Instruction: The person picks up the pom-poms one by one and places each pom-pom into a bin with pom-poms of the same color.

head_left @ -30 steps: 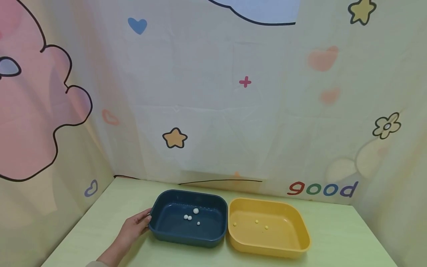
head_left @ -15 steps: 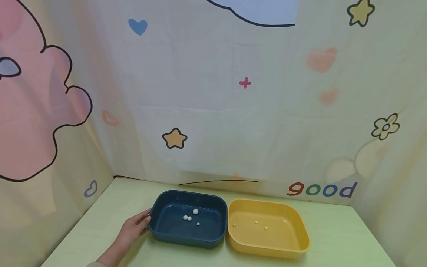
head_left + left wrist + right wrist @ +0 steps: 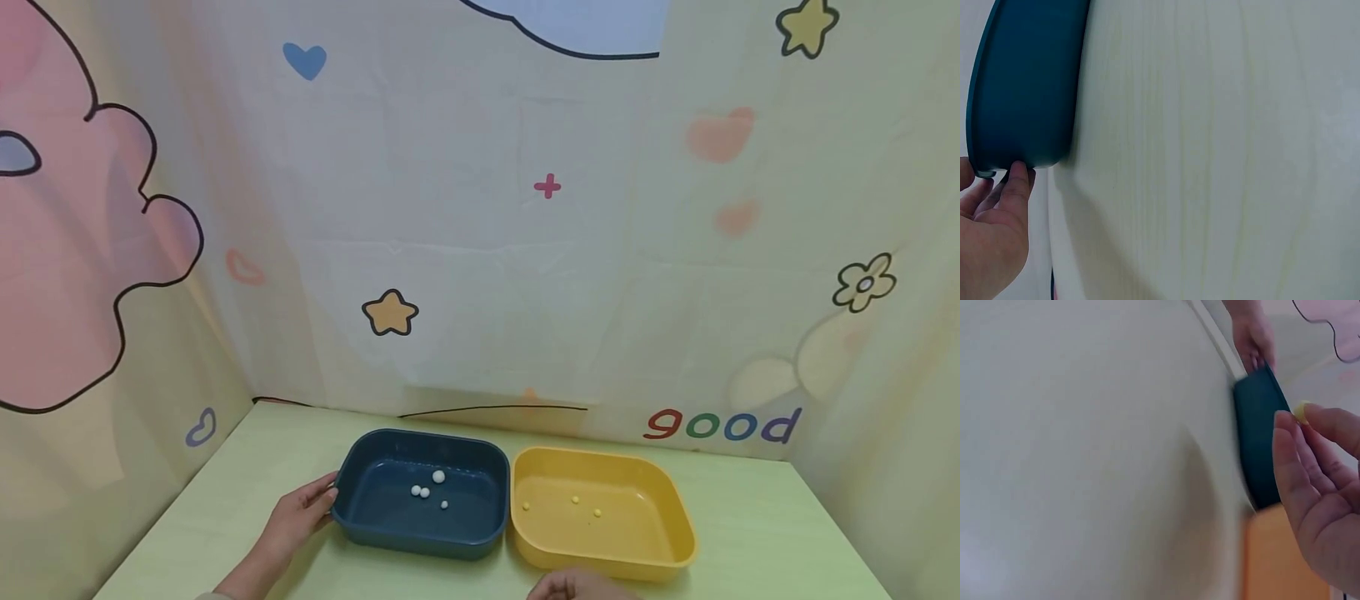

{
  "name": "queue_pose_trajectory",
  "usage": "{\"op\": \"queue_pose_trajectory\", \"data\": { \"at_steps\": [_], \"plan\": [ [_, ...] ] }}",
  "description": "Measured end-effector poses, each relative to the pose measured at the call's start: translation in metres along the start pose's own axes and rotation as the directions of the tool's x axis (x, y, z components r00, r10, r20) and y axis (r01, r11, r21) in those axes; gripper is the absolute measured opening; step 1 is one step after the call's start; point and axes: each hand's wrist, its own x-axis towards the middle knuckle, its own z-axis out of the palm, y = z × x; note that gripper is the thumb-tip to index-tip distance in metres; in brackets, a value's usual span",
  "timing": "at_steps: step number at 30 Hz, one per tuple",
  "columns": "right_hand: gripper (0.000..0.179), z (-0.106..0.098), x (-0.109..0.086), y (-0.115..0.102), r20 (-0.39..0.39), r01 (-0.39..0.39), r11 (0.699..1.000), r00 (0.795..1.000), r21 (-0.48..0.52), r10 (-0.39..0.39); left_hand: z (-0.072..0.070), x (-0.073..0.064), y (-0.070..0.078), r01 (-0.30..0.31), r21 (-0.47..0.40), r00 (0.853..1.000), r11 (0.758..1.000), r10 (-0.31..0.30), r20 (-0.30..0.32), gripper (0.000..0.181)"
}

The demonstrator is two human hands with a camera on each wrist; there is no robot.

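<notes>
A dark blue tray (image 3: 390,521) holds several small white balls (image 3: 438,477). My left hand (image 3: 294,521) grips the rim at its left end; fingers (image 3: 1017,181) press against the outside wall in the left wrist view. Beside it, on the right, a yellow tray (image 3: 637,560) contains three small yellow balls (image 3: 575,500). At the bottom edge of the head view, my right hand (image 3: 577,586) is partly visible in front of the yellow tray. Its thumb and fingertips pinch a small yellow ball (image 3: 1301,412), which only the right wrist view shows.
Both trays stand side by side on a pale green table (image 3: 780,533). Behind and around it hangs a printed curtain (image 3: 465,250) with hearts, stars and the word "good". The curtain meets the table's back edge just behind the trays.
My right hand has come into the head view from the bottom, in front of the yellow tray. My left hand keeps its grip on the blue tray, and the balls lie as before.
</notes>
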Motion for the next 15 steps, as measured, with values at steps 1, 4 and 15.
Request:
{"op": "queue_pose_trajectory", "data": {
  "at_steps": [1, 4, 15],
  "plan": [
    [0.029, -0.008, -0.005, -0.002, -0.002, -0.032, 0.999, 0.999, -0.009, 0.032, 0.0, 0.0, 0.0, -0.001, 0.0, 1.0, 1.0, 0.001, 0.001, 0.044],
    [0.02, -0.026, -0.019, -0.009, -0.074, -0.114, 0.991, 0.991, -0.068, 0.109, 0.0, -0.001, 0.001, 0.001, -0.001, 1.0, 1.0, -0.001, 0.002, 0.045],
    [0.019, -0.095, -0.04, -0.047, 0.023, -0.038, 0.999, 0.999, -0.026, 0.039, 0.0, -0.001, 0.0, -0.008, 0.006, 1.0, 1.0, 0.008, 0.009, 0.045]
  ]
}}
